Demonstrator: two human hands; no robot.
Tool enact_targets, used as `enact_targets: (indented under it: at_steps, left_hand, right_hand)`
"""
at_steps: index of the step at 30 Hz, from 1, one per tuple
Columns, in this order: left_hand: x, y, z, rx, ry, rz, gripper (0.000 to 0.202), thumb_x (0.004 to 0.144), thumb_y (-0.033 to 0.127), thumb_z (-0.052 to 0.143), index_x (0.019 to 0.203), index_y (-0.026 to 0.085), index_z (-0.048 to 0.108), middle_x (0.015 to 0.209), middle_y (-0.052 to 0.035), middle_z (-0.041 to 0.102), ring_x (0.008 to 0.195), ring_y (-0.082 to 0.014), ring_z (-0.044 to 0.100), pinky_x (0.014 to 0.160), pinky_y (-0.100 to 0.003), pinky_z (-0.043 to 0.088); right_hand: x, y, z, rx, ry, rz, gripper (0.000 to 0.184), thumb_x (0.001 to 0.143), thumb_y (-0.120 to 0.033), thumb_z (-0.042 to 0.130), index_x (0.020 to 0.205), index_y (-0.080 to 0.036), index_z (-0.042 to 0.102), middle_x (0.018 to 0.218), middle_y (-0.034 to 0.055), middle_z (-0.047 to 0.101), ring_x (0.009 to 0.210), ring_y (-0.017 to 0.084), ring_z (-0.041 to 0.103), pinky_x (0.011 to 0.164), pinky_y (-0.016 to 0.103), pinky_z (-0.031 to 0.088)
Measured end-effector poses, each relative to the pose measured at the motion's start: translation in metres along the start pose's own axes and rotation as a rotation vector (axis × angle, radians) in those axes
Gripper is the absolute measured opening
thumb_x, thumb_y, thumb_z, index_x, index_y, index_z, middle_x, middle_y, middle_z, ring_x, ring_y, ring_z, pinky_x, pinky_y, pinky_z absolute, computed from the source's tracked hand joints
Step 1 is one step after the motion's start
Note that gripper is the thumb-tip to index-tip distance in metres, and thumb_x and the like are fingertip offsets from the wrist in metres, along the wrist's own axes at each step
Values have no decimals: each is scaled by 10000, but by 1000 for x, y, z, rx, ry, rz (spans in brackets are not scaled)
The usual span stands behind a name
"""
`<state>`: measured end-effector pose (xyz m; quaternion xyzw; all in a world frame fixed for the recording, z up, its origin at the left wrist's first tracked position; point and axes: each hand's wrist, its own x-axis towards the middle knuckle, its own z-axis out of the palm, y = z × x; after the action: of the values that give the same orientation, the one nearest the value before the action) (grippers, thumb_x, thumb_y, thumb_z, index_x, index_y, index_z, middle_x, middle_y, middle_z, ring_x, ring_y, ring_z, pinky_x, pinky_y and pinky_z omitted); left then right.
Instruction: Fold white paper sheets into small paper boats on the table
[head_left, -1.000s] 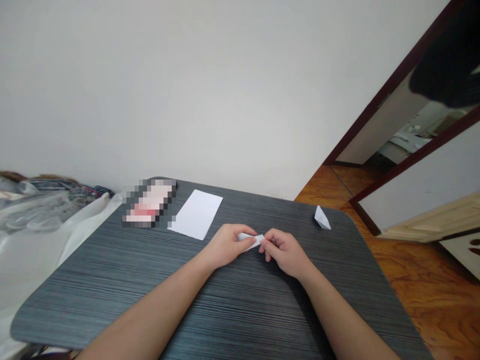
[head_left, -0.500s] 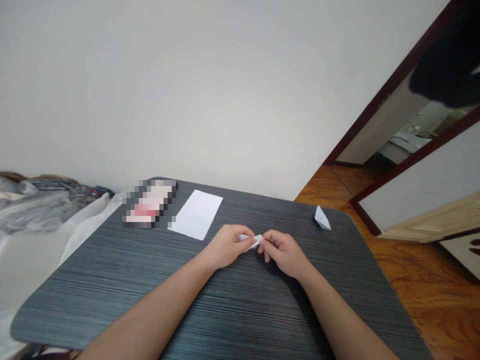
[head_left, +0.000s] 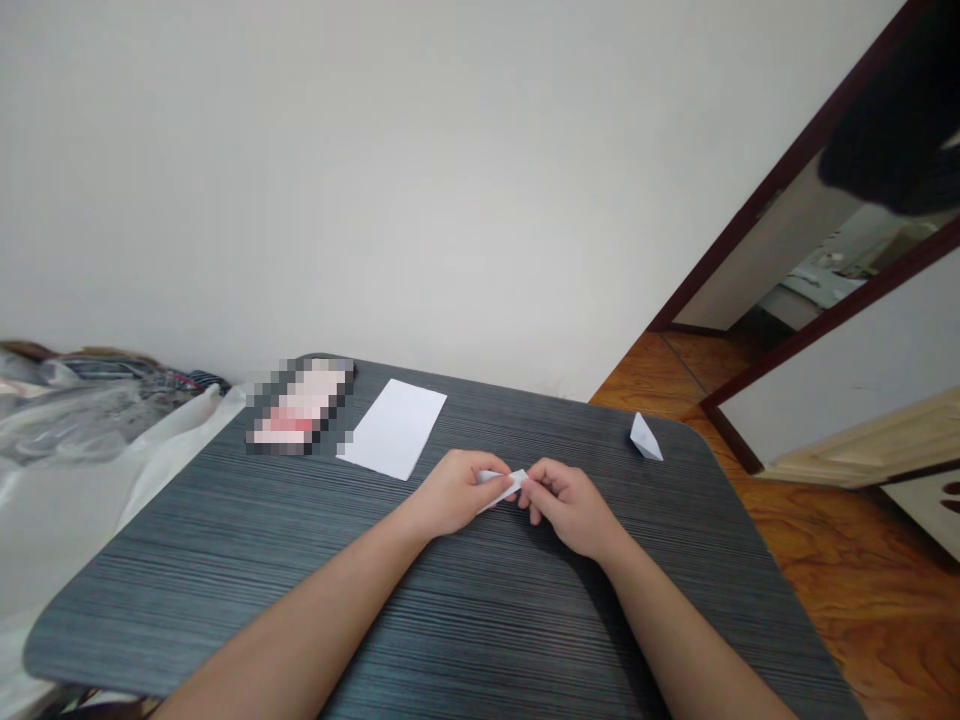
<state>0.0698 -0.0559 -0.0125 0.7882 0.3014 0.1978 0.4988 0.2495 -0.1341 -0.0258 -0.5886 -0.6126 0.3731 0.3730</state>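
Note:
A small folded piece of white paper (head_left: pixel 495 490) is held between both hands over the dark table (head_left: pixel 480 620). My left hand (head_left: pixel 455 492) pinches it from the left, thumb on top, and covers part of it. At its right tip, the thumb and fingers of my right hand (head_left: pixel 564 502) are closed on the paper. Beyond my left hand lies a flat white paper sheet (head_left: pixel 394 428). Toward the far right corner of the table sits a folded white paper shape (head_left: pixel 645 437) with a raised point.
A pixelated flat object (head_left: pixel 301 405) with pinkish and dark areas lies at the back left. Clear plastic-wrapped items (head_left: pixel 90 430) are heaped beyond the left edge. A white wall (head_left: pixel 420 200) rises behind the table, and a doorway (head_left: pixel 795 250) stands at the right.
Hardly anything differs. Both hands keep their grip on the folded paper, and slightly more of its lower edge shows beside my left thumb.

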Motion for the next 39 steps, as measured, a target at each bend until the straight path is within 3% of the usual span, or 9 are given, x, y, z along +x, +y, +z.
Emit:
enact_targets:
  at_steps: [6,13,24,32,39]
  left_hand:
    - [1,0,0,-31,-6,5,265,829,341,496,831,158,686,775,-20,679,716,-142,591,630,-214,409]
    - [0,2,-1,-95,-33,-27,271,826,358,502,821,156,682,797,-30,703,745,-154,621,660,-223,430]
    - [0,0,-3,-191,-69,-78,265,827,339,495,853,137,664,803,-57,706,746,-167,628,659,-236,445]
    - [1,-2,-3,-182,-79,-38,271,850,321,460,865,141,663,810,-56,704,767,-170,625,695,-251,441]
    - [2,-3,-3,-194,-83,-71,296,858,344,438,900,143,652,797,-55,704,728,-161,619,650,-244,439]
  right_hand:
    - [0,3,2,18,4,6,173,871,-246,487,747,-170,581,544,-26,570,483,98,524,529,215,410]
    - [2,5,4,158,-2,-34,100,856,-261,524,877,-175,572,695,-4,602,528,96,534,532,220,432]
    - [2,6,2,113,33,-93,114,856,-196,510,877,-174,619,604,-13,591,494,97,530,501,216,418]
    - [2,3,-1,47,31,-213,161,853,-145,491,859,-180,648,723,13,626,521,93,554,535,228,443]
    - [1,4,-5,-54,31,-284,207,852,-114,485,848,-187,678,714,20,628,569,108,578,569,241,451]
